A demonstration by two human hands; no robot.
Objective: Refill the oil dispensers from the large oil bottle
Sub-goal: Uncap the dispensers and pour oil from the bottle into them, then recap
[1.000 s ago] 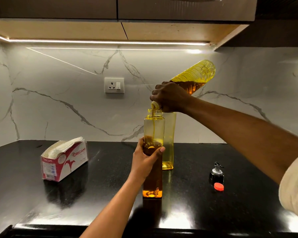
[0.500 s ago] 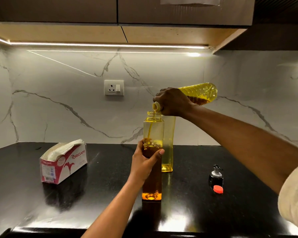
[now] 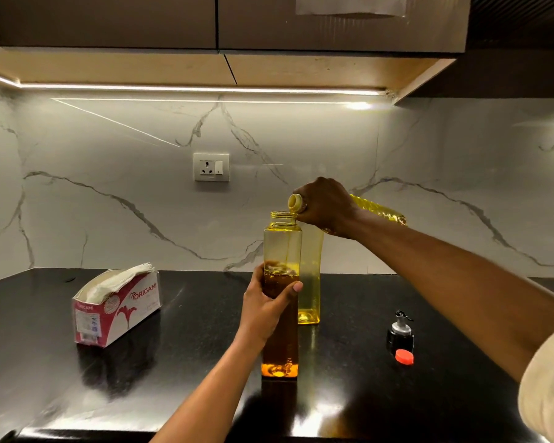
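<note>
I've tipped the large oil bottle (image 3: 376,208) back to level; right grip (image 3: 325,206) clasps its neck above the dispenser (image 3: 282,251), which my left grip (image 3: 264,302) holds on the table (image 3: 173,362). A second dispenser (image 3: 311,282) stands just behind, a pourer cap (image 3: 400,334) and red cap (image 3: 404,357) off right.

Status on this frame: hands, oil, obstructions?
Left hand grips front dispenser. Right hand holds oil bottle at its mouth, levelled. Nothing blocking.

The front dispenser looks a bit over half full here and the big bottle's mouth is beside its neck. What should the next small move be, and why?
Probably tip the large yellow plastic oil bottle, gripped by the right hand, mouth-down over the tall square clear dispenser again. No stream shows, the dispenser's upper part is empty, and the left hand grips it on the black counter.
</note>
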